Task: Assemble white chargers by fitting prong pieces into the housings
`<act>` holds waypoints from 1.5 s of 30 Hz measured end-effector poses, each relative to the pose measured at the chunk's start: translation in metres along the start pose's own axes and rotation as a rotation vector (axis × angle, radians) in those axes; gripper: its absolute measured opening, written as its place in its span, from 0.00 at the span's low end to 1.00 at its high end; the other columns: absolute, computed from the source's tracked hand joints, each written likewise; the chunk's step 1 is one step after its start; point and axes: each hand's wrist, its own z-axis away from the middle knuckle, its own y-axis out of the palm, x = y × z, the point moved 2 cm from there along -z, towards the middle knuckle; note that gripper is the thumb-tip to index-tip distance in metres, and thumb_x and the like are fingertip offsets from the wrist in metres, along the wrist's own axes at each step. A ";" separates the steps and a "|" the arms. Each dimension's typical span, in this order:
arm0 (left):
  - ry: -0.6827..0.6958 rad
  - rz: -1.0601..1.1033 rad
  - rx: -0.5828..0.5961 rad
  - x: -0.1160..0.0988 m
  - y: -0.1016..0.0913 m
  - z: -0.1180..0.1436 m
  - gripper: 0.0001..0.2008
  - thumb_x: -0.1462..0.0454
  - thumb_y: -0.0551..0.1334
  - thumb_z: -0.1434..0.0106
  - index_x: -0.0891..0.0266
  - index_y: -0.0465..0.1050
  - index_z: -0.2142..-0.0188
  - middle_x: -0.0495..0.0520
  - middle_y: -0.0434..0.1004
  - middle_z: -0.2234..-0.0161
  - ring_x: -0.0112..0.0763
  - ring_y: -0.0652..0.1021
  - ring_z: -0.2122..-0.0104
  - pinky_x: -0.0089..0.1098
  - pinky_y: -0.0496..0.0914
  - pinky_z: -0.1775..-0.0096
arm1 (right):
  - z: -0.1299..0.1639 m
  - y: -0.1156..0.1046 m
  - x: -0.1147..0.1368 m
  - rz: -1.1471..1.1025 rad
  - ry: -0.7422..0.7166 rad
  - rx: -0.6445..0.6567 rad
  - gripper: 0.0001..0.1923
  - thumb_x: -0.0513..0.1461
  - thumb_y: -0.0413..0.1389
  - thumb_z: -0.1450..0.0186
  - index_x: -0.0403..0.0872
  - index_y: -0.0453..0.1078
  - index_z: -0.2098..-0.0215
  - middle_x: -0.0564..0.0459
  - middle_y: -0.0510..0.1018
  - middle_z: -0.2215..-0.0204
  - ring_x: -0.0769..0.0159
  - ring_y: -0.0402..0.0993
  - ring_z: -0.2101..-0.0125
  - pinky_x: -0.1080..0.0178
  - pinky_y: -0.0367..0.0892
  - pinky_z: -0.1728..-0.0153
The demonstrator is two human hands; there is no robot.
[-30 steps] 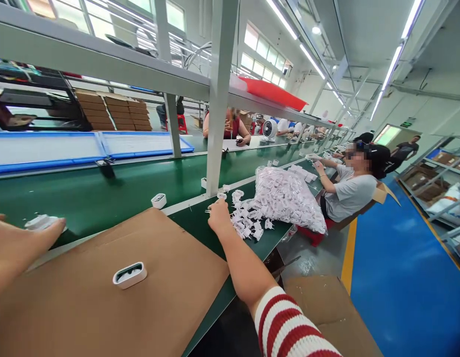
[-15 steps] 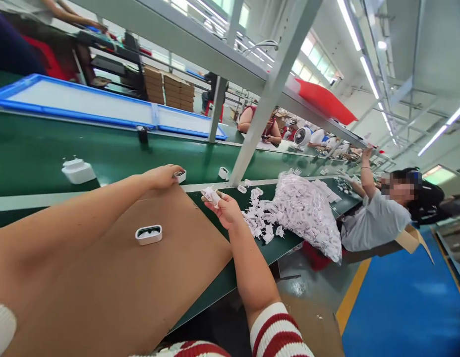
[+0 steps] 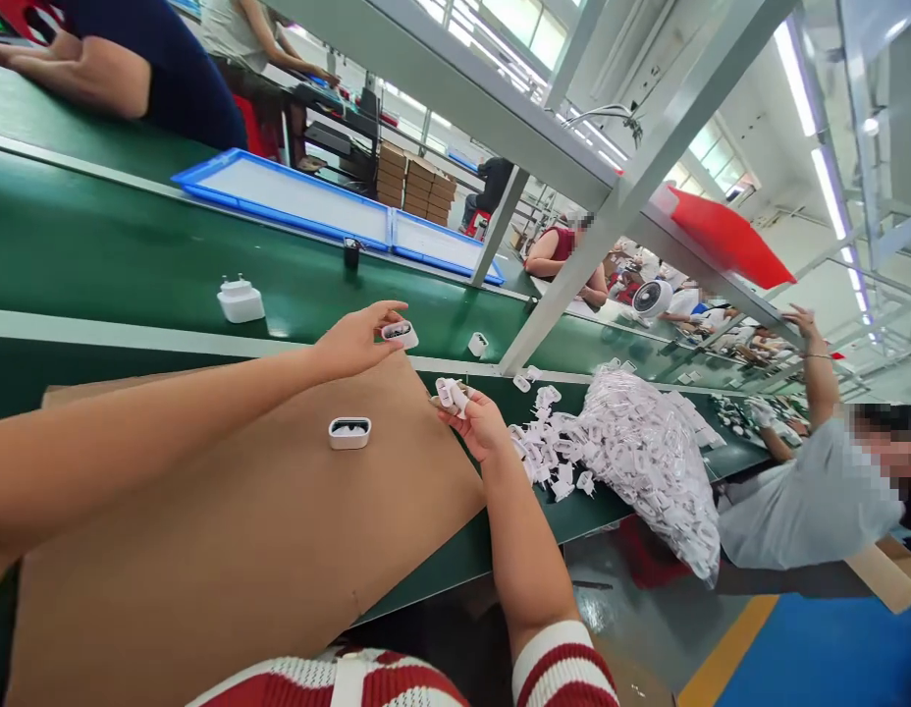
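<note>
My left hand [image 3: 356, 342] reaches to the belt's near edge, thumb and fingers closed about a white charger housing [image 3: 401, 336] with its open end up. Dark parts show inside it. In my right hand [image 3: 479, 424] are small white plug pieces [image 3: 451, 394], pinched in the fingertips; their exact number is unclear. Another open white housing [image 3: 350, 435], with white pieces inside, rests on the brown cardboard [image 3: 249, 530] between my forearms. Right of my right hand lies a pile of loose white plug pieces [image 3: 555, 442].
A clear bag [image 3: 651, 462] full of white pieces leans at the table edge. A two-pin charger [image 3: 241, 300], a black cylinder [image 3: 351, 253] and a white housing [image 3: 477, 344] stand on the green belt [image 3: 300, 295]. A metal post [image 3: 551, 295] rises ahead. A co-worker [image 3: 809, 501] sits at right.
The view has turned left, so things appear farther right. My left fingers look more spread at the housing. My right hand keeps the white plug pieces, now turned slightly.
</note>
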 end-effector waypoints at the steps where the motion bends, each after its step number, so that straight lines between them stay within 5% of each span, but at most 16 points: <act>1: -0.019 0.057 0.009 -0.002 -0.011 0.020 0.33 0.53 0.64 0.40 0.58 0.64 0.36 0.59 0.77 0.42 0.45 0.79 0.46 0.43 0.74 0.42 | 0.001 0.001 -0.001 0.033 -0.007 -0.004 0.17 0.40 0.73 0.49 0.47 0.77 0.64 0.52 0.85 0.64 0.64 0.83 0.63 0.65 0.77 0.63; 6: -0.069 0.134 0.062 0.000 -0.047 0.133 0.27 0.46 0.67 0.40 0.52 0.74 0.44 0.54 0.81 0.47 0.46 0.81 0.49 0.41 0.78 0.47 | 0.017 0.016 0.001 0.286 -0.135 0.005 0.19 0.46 0.72 0.49 0.47 0.81 0.62 0.51 0.84 0.64 0.66 0.79 0.65 0.69 0.65 0.74; 9: -0.041 0.106 0.098 0.003 -0.043 0.180 0.23 0.46 0.65 0.36 0.51 0.76 0.47 0.53 0.82 0.47 0.46 0.81 0.49 0.41 0.77 0.47 | 0.034 0.033 -0.001 0.430 -0.195 0.029 0.18 0.47 0.70 0.48 0.48 0.82 0.61 0.50 0.84 0.63 0.64 0.78 0.65 0.69 0.60 0.78; 12: -0.084 0.149 0.148 0.008 -0.029 0.200 0.22 0.46 0.63 0.34 0.54 0.77 0.49 0.55 0.83 0.50 0.46 0.82 0.53 0.40 0.79 0.51 | 0.052 0.056 -0.009 0.564 -0.226 0.193 0.16 0.47 0.69 0.45 0.50 0.82 0.60 0.51 0.82 0.62 0.63 0.77 0.64 0.66 0.66 0.76; 16: -0.112 0.266 0.134 0.018 -0.016 0.204 0.26 0.47 0.65 0.36 0.56 0.75 0.45 0.57 0.82 0.49 0.42 0.82 0.57 0.38 0.79 0.55 | 0.070 0.085 -0.018 0.789 -0.376 0.360 0.09 0.44 0.65 0.38 0.51 0.81 0.60 0.53 0.80 0.64 0.65 0.75 0.65 0.62 0.74 0.61; 21: -0.037 0.259 0.127 0.037 -0.013 0.200 0.21 0.45 0.65 0.36 0.58 0.80 0.56 0.57 0.82 0.56 0.43 0.80 0.56 0.39 0.76 0.52 | 0.080 0.111 -0.015 1.100 -0.546 0.408 0.11 0.38 0.59 0.34 0.50 0.80 0.55 0.49 0.81 0.56 0.61 0.76 0.54 0.58 0.74 0.50; 26: 0.063 0.110 0.149 0.035 -0.025 0.201 0.16 0.55 0.66 0.34 0.58 0.79 0.51 0.57 0.81 0.56 0.44 0.77 0.50 0.43 0.74 0.46 | 0.084 0.112 -0.027 0.923 -0.245 0.476 0.10 0.40 0.58 0.34 0.51 0.75 0.54 0.50 0.83 0.56 0.61 0.81 0.57 0.60 0.76 0.56; 30: -0.026 0.005 0.074 0.016 -0.033 0.208 0.37 0.63 0.80 0.50 0.63 0.70 0.43 0.63 0.74 0.45 0.42 0.76 0.45 0.36 0.74 0.42 | 0.088 0.104 -0.041 0.817 -0.118 0.454 0.10 0.37 0.59 0.39 0.51 0.76 0.58 0.49 0.83 0.61 0.59 0.81 0.62 0.60 0.75 0.63; 34: -0.051 -0.023 0.118 0.007 -0.033 0.211 0.22 0.66 0.74 0.40 0.59 0.72 0.48 0.59 0.77 0.53 0.35 0.79 0.55 0.32 0.78 0.52 | 0.089 0.098 -0.045 0.724 -0.033 0.483 0.14 0.35 0.59 0.42 0.52 0.77 0.58 0.47 0.84 0.61 0.58 0.81 0.65 0.63 0.70 0.74; 39: 0.049 0.143 0.130 0.021 -0.026 0.209 0.30 0.66 0.72 0.42 0.57 0.69 0.40 0.59 0.77 0.47 0.42 0.79 0.49 0.40 0.77 0.46 | 0.088 0.097 -0.029 0.822 -0.295 0.418 0.13 0.36 0.61 0.39 0.52 0.79 0.55 0.47 0.83 0.54 0.59 0.81 0.58 0.58 0.76 0.58; 42: 0.001 0.270 0.132 0.029 -0.020 0.206 0.21 0.54 0.69 0.37 0.62 0.74 0.49 0.59 0.78 0.55 0.40 0.80 0.58 0.39 0.77 0.55 | 0.087 0.101 -0.021 0.931 -0.474 0.423 0.09 0.39 0.60 0.34 0.51 0.79 0.56 0.48 0.82 0.54 0.62 0.79 0.57 0.60 0.74 0.55; 45: 0.028 0.264 0.170 0.035 -0.016 0.202 0.18 0.52 0.64 0.33 0.61 0.79 0.52 0.57 0.80 0.56 0.40 0.79 0.56 0.37 0.74 0.50 | 0.082 0.102 -0.022 1.028 -0.562 0.370 0.10 0.40 0.59 0.31 0.50 0.78 0.52 0.49 0.82 0.57 0.64 0.78 0.59 0.61 0.74 0.54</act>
